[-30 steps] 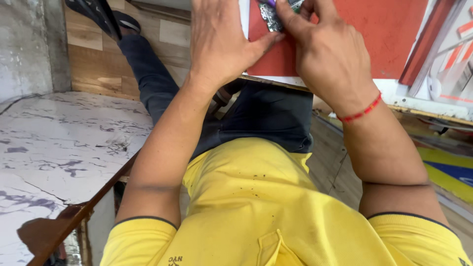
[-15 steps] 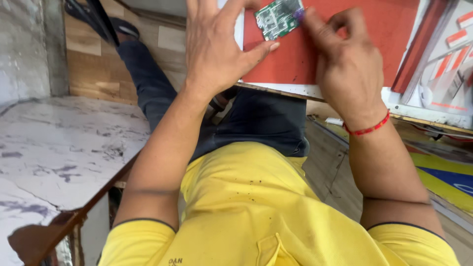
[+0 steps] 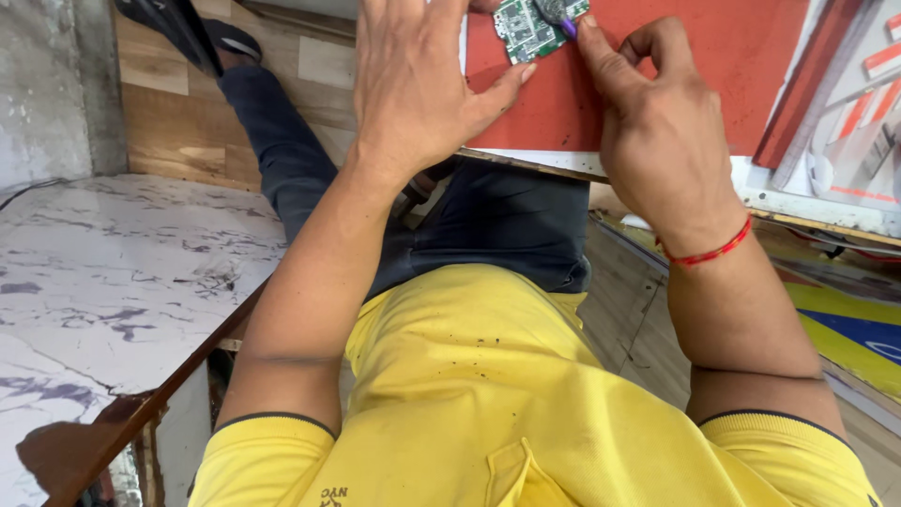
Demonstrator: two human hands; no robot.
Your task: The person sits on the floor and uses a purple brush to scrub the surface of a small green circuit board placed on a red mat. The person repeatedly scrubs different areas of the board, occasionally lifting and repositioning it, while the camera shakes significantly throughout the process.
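A small green circuit board (image 3: 523,30) lies on a red mat (image 3: 732,75) at the top edge of the view. My left hand (image 3: 413,84) rests flat beside the board, with its thumb pressing the board's lower edge. My right hand (image 3: 657,131), with a red thread around the wrist, pinches a small purple-tipped tool (image 3: 567,25) against the board's right side. The top of the board and my left fingertips are cut off by the frame.
The mat sits on a white-edged work surface (image 3: 807,202) above my lap in dark jeans (image 3: 507,225). A marbled white slab (image 3: 113,272) is at the left. A red strip (image 3: 798,84) and white packets lie at the right, with a yellow and blue sheet (image 3: 845,329) lower down.
The hands and the circuit board now sit lower in the frame, so more of the board shows. My right fingers have shifted to the board's right side with the purple-tipped tool.
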